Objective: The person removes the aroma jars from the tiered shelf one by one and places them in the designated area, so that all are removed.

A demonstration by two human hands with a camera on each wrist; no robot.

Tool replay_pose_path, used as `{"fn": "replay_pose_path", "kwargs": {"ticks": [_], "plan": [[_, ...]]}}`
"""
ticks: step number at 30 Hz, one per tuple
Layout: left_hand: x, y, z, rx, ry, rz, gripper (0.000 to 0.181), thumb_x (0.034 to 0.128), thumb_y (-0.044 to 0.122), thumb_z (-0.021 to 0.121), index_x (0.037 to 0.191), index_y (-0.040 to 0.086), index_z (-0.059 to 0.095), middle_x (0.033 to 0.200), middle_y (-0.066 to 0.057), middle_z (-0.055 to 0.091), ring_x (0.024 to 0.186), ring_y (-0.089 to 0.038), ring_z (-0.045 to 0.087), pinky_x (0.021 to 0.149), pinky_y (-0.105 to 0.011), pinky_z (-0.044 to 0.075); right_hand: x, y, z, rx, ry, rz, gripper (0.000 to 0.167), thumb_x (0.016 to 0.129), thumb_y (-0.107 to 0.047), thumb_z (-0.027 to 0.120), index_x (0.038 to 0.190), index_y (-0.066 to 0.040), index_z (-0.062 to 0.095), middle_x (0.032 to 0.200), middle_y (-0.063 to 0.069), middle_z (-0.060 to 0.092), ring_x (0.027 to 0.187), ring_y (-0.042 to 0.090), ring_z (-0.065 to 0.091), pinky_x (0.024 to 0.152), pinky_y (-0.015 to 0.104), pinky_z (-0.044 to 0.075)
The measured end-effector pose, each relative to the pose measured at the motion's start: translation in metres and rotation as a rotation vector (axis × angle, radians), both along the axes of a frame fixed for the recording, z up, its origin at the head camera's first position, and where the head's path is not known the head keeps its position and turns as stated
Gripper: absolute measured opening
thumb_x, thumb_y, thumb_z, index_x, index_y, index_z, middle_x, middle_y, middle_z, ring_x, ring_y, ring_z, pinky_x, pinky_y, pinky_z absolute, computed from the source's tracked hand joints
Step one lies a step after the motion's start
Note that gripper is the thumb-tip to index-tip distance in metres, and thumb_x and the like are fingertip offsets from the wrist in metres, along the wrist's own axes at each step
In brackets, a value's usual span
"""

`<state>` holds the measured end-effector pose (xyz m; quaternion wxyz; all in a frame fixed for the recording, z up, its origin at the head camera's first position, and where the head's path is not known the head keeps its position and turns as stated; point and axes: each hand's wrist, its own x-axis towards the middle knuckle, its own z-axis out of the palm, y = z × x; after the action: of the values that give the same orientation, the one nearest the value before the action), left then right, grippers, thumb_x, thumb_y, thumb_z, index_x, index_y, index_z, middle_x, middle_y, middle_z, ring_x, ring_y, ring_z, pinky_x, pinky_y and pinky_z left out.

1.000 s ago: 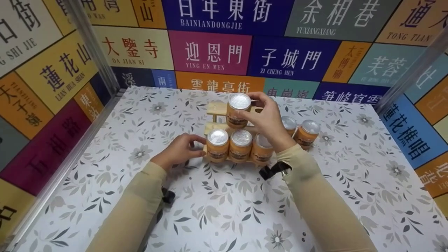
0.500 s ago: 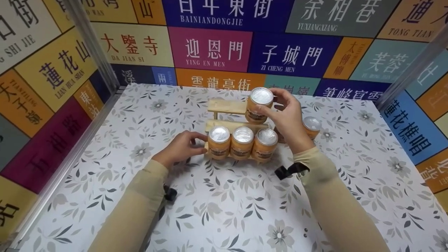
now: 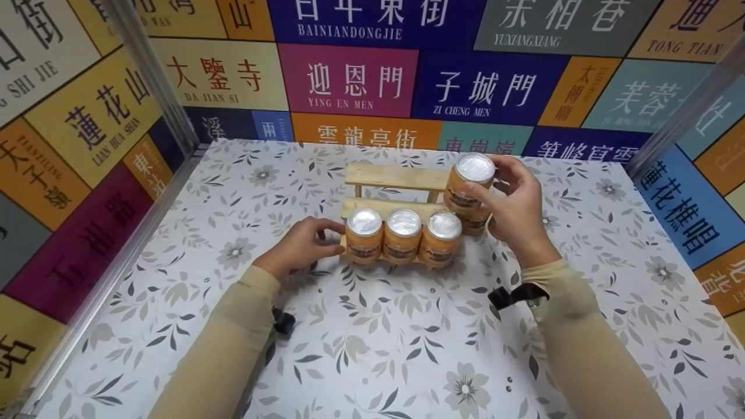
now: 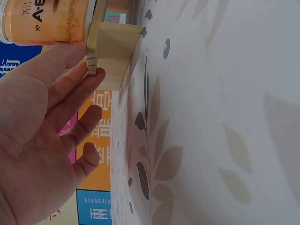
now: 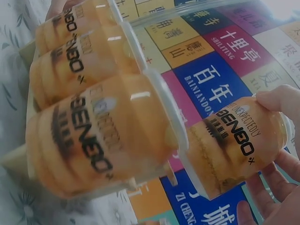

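Observation:
Three orange cans [image 3: 403, 237] with silver lids stand in a row on the front step of a stepped wooden rack [image 3: 396, 176]. My left hand [image 3: 302, 244] pinches the left end of that rack; in the left wrist view the thumb lies over the wooden edge [image 4: 93, 58] and fingertips reach beneath it. At the rack's back right, my right hand [image 3: 518, 212] grips another orange can [image 3: 464, 189], thumb in front and fingers behind. The right wrist view shows this held can [image 5: 234, 145] apart from the front row [image 5: 93, 136]. The rack's higher steps hold no cans.
Below the held can, part of another orange can [image 3: 476, 224] shows on the table, right of the rack. The right hand may hide more there. A leaf-patterned cover [image 3: 372, 349] spans the table, and sign-printed walls [image 3: 349, 81] rise behind and at both sides.
My right hand has carried the can from over the rack's left-middle to beyond its right end, uncovering the upper steps and hiding cans at the right. The left hand stays at the rack.

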<state>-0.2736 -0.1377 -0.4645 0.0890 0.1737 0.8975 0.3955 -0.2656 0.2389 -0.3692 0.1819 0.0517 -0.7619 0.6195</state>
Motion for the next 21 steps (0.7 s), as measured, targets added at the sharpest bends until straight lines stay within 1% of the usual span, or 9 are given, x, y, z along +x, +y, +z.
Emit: {"fn": "replay_pose_path", "kwargs": {"ticks": [7, 13, 17, 21], "plan": [[-0.001, 0.001, -0.001, 0.007, -0.010, 0.015, 0.039, 0.0879, 0.021, 0.082, 0.126, 0.016, 0.074, 0.121, -0.003, 0.072, 0.100, -0.026, 0.059, 0.080, -0.035, 0.045, 0.005, 0.022, -0.004, 0.049, -0.004, -0.072, 0.055, 0.082, -0.020, 0.089, 0.131, -0.012, 0.066, 0.121, -0.004, 0.066, 0.113, 0.013, 0.060, 0.099, 0.029, 0.043], [-0.001, 0.001, -0.002, 0.022, -0.035, 0.008, 0.040, 0.0879, 0.021, 0.082, 0.127, 0.017, 0.073, 0.120, -0.003, 0.071, 0.101, -0.025, 0.058, 0.081, -0.035, 0.045, 0.010, 0.042, -0.010, -0.017, 0.004, -0.089, 0.052, 0.083, -0.011, 0.087, 0.130, -0.010, 0.065, 0.123, -0.002, 0.066, 0.113, 0.015, 0.061, 0.099, 0.028, 0.045], [-0.002, 0.000, -0.001, 0.016, -0.038, 0.019, 0.041, 0.0866, 0.021, 0.083, 0.126, 0.018, 0.073, 0.119, -0.003, 0.071, 0.101, -0.025, 0.058, 0.081, -0.035, 0.046, 0.012, 0.055, -0.014, -0.056, -0.012, -0.102, 0.052, 0.083, -0.010, 0.086, 0.131, -0.009, 0.065, 0.123, -0.002, 0.066, 0.115, 0.015, 0.060, 0.098, 0.026, 0.045], [-0.002, 0.001, -0.001, 0.001, -0.051, 0.025, 0.042, 0.0859, 0.022, 0.083, 0.127, 0.020, 0.073, 0.119, -0.001, 0.070, 0.101, -0.025, 0.059, 0.081, -0.035, 0.047, 0.013, 0.068, -0.014, -0.098, -0.014, -0.131, 0.051, 0.083, -0.008, 0.087, 0.129, -0.009, 0.066, 0.122, -0.002, 0.066, 0.115, 0.014, 0.059, 0.096, 0.024, 0.045]]}}
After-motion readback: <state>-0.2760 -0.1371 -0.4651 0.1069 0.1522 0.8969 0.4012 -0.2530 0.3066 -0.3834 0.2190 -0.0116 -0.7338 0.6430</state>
